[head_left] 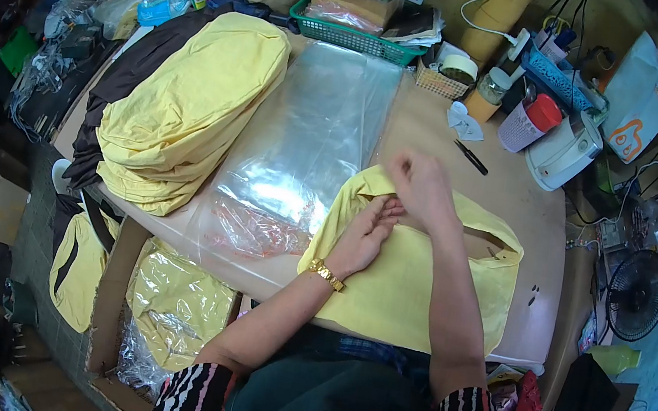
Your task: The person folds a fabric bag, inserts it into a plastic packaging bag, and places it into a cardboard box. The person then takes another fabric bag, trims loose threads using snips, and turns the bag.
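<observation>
A yellow shirt (402, 282) lies spread on the table in front of me, its neck opening facing away from my body. My left hand (369, 231), with a gold watch at the wrist, is at the left edge of that opening, its fingers curled on the cloth. Just above and to the right, my right hand (422, 189) is bent at the wrist over the upper edge of the shirt. Motion smears its fingers, so what they hold does not show. Left of the shirt lies a stack of clear plastic bags (309, 136).
A tall pile of yellow garments (193, 104) stands at the left on dark cloth (112, 85). Below it, a cardboard box (116, 285) holds bagged yellow clothing (180, 294). A black pen (471, 158), a lilac cup (519, 129) and a green basket (359, 41) sit toward the back.
</observation>
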{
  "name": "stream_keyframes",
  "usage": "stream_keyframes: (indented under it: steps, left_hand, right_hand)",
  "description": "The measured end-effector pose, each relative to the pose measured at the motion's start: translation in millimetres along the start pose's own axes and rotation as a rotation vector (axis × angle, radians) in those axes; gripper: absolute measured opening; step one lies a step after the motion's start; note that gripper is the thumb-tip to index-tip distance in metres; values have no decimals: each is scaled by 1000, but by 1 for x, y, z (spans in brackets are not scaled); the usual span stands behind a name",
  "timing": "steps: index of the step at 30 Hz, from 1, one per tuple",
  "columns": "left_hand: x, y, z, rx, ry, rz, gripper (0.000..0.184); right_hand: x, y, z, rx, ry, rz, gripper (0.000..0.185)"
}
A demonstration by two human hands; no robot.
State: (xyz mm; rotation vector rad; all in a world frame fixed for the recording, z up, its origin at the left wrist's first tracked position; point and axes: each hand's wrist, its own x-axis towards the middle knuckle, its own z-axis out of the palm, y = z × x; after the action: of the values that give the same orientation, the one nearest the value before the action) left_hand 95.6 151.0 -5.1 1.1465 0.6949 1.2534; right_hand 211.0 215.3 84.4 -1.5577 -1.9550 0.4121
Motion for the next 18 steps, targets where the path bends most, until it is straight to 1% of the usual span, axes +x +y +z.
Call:
stream_keyframes:
  steps: [1, 3, 4, 6, 7, 9, 10, 12, 13, 14, 15, 16, 17, 18]
  left_hand:
    - [1, -7, -4, 2, 0, 0, 44]
    - [3, -14, -11, 384, -158, -187, 49]
    - [1, -13, -8, 387, -164, -187, 49]
    - [-5, -10, 8, 428, -30, -47, 53]
    - [-8, -9, 15, 425, -35, -50, 53]
    - [-12, -10, 30, 450, 140, 133, 60]
    - [-16, -10, 39, 448, 132, 136, 60]
    - [-30, -11, 54, 700, 207, 289, 67]
    - [-34, -11, 56, 671, 110, 283, 72]
    - [-43, -11, 55, 675, 103, 279, 72]
    - [-53, -2, 52, 683, -57, 185, 70]
    - [-57, 14, 47, 687, -213, 96, 67]
    - [-56, 49, 39, 481, -308, -218, 52]
    - [-52, 55, 23, 494, -177, -79, 39]
  right_hand:
    - [-7, -6, -4, 2, 0, 0, 48]
    - [-22, -16, -10, -306, -553, 201, 56]
    - [-27, -14, -8, -303, -548, 205, 56]
    - [-37, -3, -1, -190, -364, 411, 63]
    - [-40, 10, 9, -191, -364, 418, 63]
    - [-43, 43, 35, 196, -92, 499, 60]
    - [-42, 55, 44, 195, -83, 502, 60]
    - [-37, 61, 57, 612, 140, 444, 56]
    - [-36, 62, 59, 616, 144, 448, 56]
    - [-36, 62, 62, 712, 190, 378, 46]
    - [-37, 63, 62, 805, 237, 304, 37]
    - [-39, 62, 55, 806, 241, 303, 37]
    - [-42, 57, 44, 973, 258, 390, 29]
    - [-45, 55, 35, 1141, 273, 480, 24]
